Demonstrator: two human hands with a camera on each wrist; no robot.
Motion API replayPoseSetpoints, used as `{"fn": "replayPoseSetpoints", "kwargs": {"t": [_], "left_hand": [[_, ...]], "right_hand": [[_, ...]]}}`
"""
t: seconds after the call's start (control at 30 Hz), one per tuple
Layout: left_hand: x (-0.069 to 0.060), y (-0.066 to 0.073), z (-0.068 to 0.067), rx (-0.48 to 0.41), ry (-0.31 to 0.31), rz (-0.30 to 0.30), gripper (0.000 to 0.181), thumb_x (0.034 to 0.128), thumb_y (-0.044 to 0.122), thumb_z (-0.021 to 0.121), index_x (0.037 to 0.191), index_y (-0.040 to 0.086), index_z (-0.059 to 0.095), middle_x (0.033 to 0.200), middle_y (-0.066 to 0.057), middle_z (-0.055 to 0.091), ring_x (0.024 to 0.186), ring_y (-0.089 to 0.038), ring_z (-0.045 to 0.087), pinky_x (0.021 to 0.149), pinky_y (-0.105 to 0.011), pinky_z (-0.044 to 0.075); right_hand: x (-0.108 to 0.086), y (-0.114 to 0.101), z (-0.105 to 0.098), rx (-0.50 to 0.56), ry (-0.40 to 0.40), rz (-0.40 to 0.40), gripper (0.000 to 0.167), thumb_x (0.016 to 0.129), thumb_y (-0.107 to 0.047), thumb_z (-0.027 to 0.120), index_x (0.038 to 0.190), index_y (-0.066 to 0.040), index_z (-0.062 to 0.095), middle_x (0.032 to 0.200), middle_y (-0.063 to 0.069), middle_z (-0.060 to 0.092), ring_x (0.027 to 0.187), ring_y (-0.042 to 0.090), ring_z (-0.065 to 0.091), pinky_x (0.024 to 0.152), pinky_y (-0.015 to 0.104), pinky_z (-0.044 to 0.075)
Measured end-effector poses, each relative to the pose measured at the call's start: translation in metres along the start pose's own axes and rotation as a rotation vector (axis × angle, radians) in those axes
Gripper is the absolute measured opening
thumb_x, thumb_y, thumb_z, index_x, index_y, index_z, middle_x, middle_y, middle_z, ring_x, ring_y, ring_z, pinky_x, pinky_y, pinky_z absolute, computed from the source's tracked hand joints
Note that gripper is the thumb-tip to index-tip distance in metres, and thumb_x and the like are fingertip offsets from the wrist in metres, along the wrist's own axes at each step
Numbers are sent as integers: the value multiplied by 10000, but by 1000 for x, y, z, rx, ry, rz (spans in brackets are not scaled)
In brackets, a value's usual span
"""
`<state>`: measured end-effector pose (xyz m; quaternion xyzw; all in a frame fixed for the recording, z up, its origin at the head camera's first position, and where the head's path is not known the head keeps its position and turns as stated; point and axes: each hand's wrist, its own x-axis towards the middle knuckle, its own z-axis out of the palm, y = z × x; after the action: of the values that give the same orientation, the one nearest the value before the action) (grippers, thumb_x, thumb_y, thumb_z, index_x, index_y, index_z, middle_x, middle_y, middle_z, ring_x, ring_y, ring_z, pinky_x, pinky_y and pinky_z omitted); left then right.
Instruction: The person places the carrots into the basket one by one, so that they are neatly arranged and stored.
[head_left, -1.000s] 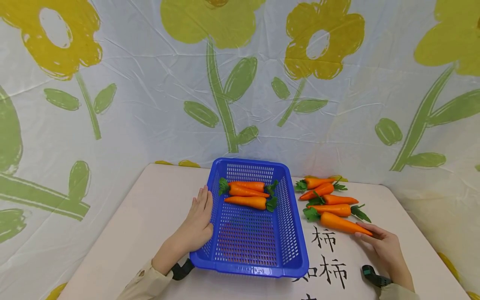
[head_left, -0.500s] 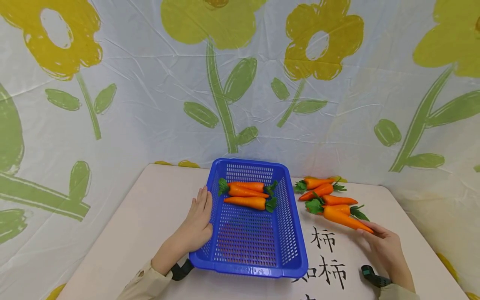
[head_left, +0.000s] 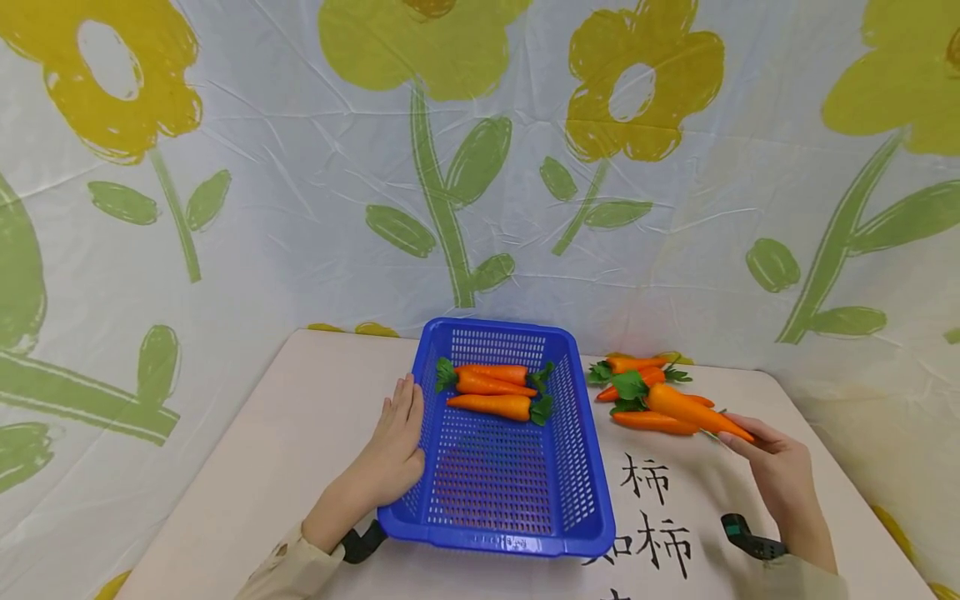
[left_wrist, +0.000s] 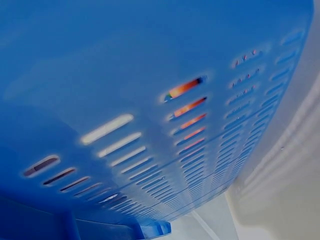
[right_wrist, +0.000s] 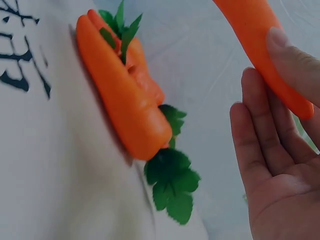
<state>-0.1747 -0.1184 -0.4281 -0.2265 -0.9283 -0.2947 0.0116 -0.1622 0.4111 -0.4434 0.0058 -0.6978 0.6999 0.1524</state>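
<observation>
The right hand (head_left: pixel 783 475) pinches one carrot (head_left: pixel 686 408) by its tip above the table (head_left: pixel 330 400); the left hand (head_left: pixel 396 450), fingers straight, rests against the basket (head_left: pixel 495 540).

Held carrot (right_wrist: pixel 253 40), its leafy end beyond the right wrist view's top edge

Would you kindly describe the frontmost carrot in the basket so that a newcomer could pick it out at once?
On the pale table stands a blue basket, with the person's left hand against its left side. Inside, three carrots lie toward the far end. The frontmost carrot is nearest the person, its leaves on the right, whereas its middle neighbour has leaves on the left.
</observation>
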Motion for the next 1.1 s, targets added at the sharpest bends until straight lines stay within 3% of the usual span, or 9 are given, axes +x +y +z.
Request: {"fn": "replayPoseSetpoints", "kwargs": {"t": [0.33, 0.7, 0.77, 0.87, 0.97, 1.1], "left_hand": [[1, 0, 1, -10, -6, 2, 794, 876, 32, 423, 1541, -91, 7, 1629, -215, -129, 1492, -314, -151, 1175, -579, 10], [1, 0, 0, -1, -11, -6, 795, 876, 29, 419, 1541, -89, 0, 1629, -220, -121, 1492, -321, -148, 1174, -582, 15], [1, 0, 0, -1, -11, -5, 792, 877, 28, 419, 1541, -91, 4, 1629, -221, -119, 1492, -324, -143, 1174, -583, 17], [1, 0, 0, -2, -7, -5, 789, 877, 28, 421, 1541, -94, 13, 1630, -220, -114, 1494, -326, -134, 1175, -581, 18], [1, 0, 0, -1, 0, -1, 787, 875, 27, 423, 1540, -98, 22, 1631, -222, -107, 1496, -332, -124, 1174, -586, 24], [0, 0, 0, -9, 0, 1, 790, 874, 29, 422, 1541, -95, 16, 1631, -220, -113, 1495, -328, -130, 1175, -581, 18]], "right_hand": [[14, -26, 22, -9, -71, -48, 362, 897, 38, 670, 1257, 70, 647, 1114, -52, 703, 1006, 71, 625, 875, 100, 461], [29, -58, 61, 0, -119, -111, 362, 889, 73, 662, 1245, 123, 624, 1090, -26, 717, 971, 111, 648, 863, 160, 503], [31, -67, 70, -63, -111, -58, 357, 904, -15, 688, 1251, 60, 657, 1079, -51, 722, 994, 98, 628, 890, 170, 480], [33, -82, 86, -227, -107, 43, 428, 912, -221, 719, 1295, -38, 663, 1114, -84, 706, 1088, 95, 553, 970, 298, 385], [35, -95, 102, -356, -133, 95, 509, 905, -381, 706, 1329, -104, 652, 1151, -82, 693, 1162, 110, 478, 932, 390, 317], [38, -106, 125, -365, -165, 81, 531, 885, -369, 735, 1315, -68, 653, 1116, -60, 709, 1102, 162, 543, 914, 342, 387]]}}
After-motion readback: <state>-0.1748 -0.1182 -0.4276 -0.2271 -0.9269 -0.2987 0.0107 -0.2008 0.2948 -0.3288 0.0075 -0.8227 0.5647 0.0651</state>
